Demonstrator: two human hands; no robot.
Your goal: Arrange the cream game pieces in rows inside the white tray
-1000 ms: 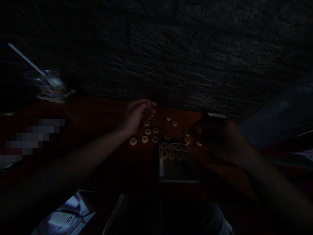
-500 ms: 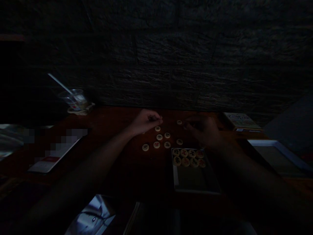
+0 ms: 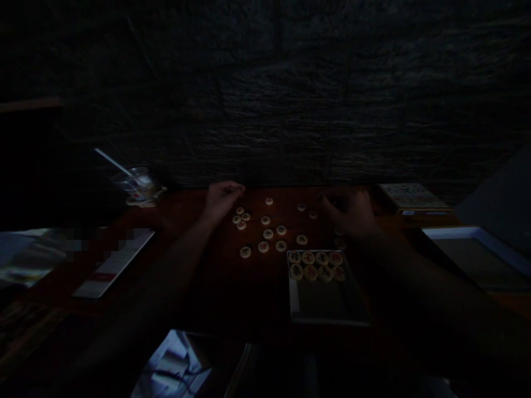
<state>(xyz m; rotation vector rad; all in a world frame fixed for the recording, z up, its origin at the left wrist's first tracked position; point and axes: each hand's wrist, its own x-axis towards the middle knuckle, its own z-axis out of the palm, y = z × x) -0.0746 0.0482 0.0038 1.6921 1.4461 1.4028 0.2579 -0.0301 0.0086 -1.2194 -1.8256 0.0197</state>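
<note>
Round Chinese chess pieces [image 3: 268,234] lie scattered over a dark wooden table. My left hand [image 3: 223,200] is above the table's far side, left of most pieces, its thumb and fingertips pinched together; anything between them is too dark to see. A small cluster of pieces [image 3: 241,225] lies just below its fingertips. To the right, my right hand [image 3: 352,213] has its fingers curled in toward the thumb, close to a dim piece [image 3: 313,214]; I cannot make out what it holds. Two rows of larger pieces [image 3: 307,257] fill the far part of a shallow box [image 3: 294,301].
A plastic cup with a straw [image 3: 139,185] stands at the back left. A flat white-edged card or device [image 3: 116,265] lies left. At the right are a patterned box [image 3: 415,196] and a shallow tray or lid [image 3: 464,231]. A stone wall [image 3: 265,99] rises behind.
My left hand has moved left from above the middle pieces, so more pieces show near it. My right hand stays at the right, still curled. The view has shifted slightly.
</note>
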